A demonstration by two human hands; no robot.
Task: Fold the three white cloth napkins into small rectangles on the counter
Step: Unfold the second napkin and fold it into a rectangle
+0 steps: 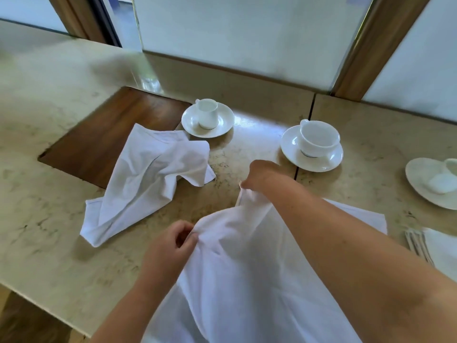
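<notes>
**First napkin in hand, none folded yet**

I am looking down at a beige marble counter (49,231) with a dark wooden inset panel (103,134) at its left.

The largest thing in view is the white napkin in my hands (247,280). It is lifted and spread loosely, draping from my hands down toward me over the counter's near edge. I can see no fold in it.

A second napkin (146,179) lies crumpled to the left, partly on the wooden panel, well apart from the first. At the far right edge sits a flat white cloth (442,248), perhaps the third napkin, with the tines of several forks (418,246) just beside it.

My right hand (262,177) reaches forward and pinches the held napkin's far corner. My left hand (170,246) pinches its near-left edge between curled fingers and thumb.

Behind them stand three white saucers; two carry a cup: a small one (207,113) and a wider one (319,137).

As I judge it, the work is at its beginning: the first napkin is being straightened, and the folding of every cloth remains.
</notes>
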